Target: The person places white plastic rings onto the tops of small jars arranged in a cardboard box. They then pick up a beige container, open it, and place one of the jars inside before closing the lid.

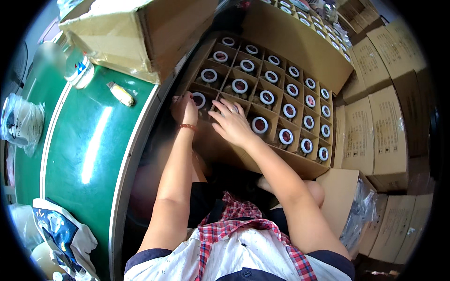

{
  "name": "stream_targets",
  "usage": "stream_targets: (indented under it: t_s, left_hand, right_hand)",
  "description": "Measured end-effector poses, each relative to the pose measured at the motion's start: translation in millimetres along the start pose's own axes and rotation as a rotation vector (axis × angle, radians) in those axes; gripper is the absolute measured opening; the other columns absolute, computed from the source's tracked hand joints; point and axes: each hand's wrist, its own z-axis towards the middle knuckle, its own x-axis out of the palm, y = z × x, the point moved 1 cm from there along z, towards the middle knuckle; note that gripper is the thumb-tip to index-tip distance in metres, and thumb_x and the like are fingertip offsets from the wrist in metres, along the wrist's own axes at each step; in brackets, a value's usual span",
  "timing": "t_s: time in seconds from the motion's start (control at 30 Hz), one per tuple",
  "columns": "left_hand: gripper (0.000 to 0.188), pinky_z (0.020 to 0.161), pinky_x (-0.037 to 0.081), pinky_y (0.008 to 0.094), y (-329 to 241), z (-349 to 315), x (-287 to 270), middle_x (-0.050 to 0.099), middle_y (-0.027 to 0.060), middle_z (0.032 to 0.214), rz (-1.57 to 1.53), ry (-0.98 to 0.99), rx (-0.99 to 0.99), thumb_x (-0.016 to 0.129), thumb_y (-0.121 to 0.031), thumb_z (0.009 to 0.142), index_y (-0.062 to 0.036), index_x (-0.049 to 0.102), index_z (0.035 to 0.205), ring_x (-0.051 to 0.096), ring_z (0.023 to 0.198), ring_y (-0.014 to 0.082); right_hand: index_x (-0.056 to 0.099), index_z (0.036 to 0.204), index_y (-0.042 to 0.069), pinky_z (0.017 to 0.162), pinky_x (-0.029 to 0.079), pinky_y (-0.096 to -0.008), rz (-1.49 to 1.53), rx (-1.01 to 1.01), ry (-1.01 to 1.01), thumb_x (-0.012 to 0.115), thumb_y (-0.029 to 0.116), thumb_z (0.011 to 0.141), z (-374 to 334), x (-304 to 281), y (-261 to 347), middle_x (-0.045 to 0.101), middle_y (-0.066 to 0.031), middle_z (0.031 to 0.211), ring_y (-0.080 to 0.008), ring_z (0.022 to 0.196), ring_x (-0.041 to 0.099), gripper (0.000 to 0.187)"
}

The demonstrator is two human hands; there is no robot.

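In front of me stands an open cardboard carton [300, 159], split into cells by cardboard dividers. Most cells hold a jar [239, 86] with a round white-rimmed top and a dark red middle. My left hand [184, 111], with a beaded bracelet at the wrist, is at the carton's near left corner, right beside a corner jar [198, 100]. Its fingers are curled, and what they grip is hidden. Over the dividers to its right lies my right hand [232, 122], its fingers spread apart and a ring on one. The cell beneath that hand is mostly covered.
A green-topped table [70, 159] along the left bears a utility knife [121, 94], a large cardboard box [112, 37] and a plastic-wrapped bundle [22, 121]. Stacked cartons [389, 126] rise on the right. Beyond the raised flap [300, 42] are more jars [320, 33].
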Motion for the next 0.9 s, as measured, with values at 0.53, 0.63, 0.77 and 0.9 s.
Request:
stream_targets:
  t_s: [0.53,0.63,0.77,0.9]
  left_hand:
    - [0.043,0.094,0.042,0.0438,39.0,60.6,34.2,0.05,0.0197,0.128,0.22,0.344,0.517,0.048,-0.034,0.092,-0.0112,0.053,0.128,0.051,0.114,0.037]
    - [0.039,0.094,0.043,0.0471,36.7,63.1,44.3,0.045,0.0258,0.13,0.381,0.419,0.609,0.048,-0.027,0.093,-0.0119,0.053,0.129,0.05,0.113,0.043]
    - [0.051,0.095,0.043,0.0492,-35.6,27.4,-3.6,0.037,0.0191,0.14,0.746,0.461,0.505,0.052,-0.037,0.091,-0.0123,0.046,0.135,0.049,0.118,0.0383]
    - [0.07,0.101,0.038,0.0447,-160.6,-49.8,-15.3,0.037,0.0197,0.141,0.386,0.35,0.746,0.062,-0.042,0.085,0.0,0.039,0.135,0.041,0.127,0.0347]
  right_hand:
    - [0.066,0.098,0.004,0.085,0.05,-0.0367,0.051,0.642,-0.465,0.063,0.015,0.084,-365.1,-146.8,67.8,0.062,-0.0108,0.112,-0.0268,0.099,0.062,0.018]
    - [0.066,0.096,0.006,0.081,0.052,-0.0361,-0.191,0.824,-0.562,0.064,0.014,0.083,-441.2,-209.4,117.4,0.063,-0.0103,0.108,-0.0265,0.097,0.063,0.015]
    - [0.064,0.103,0.005,0.085,0.05,-0.0351,-0.374,1.224,-0.628,0.063,0.016,0.085,-553.1,-277.6,180.1,0.061,-0.0098,0.113,-0.0276,0.099,0.062,0.02]
    - [0.056,0.121,0.003,0.098,0.042,-0.0385,-0.408,1.717,-0.418,0.07,0.03,0.078,-660.6,-274.6,228.3,0.057,-0.0161,0.123,-0.0329,0.116,0.053,0.052]
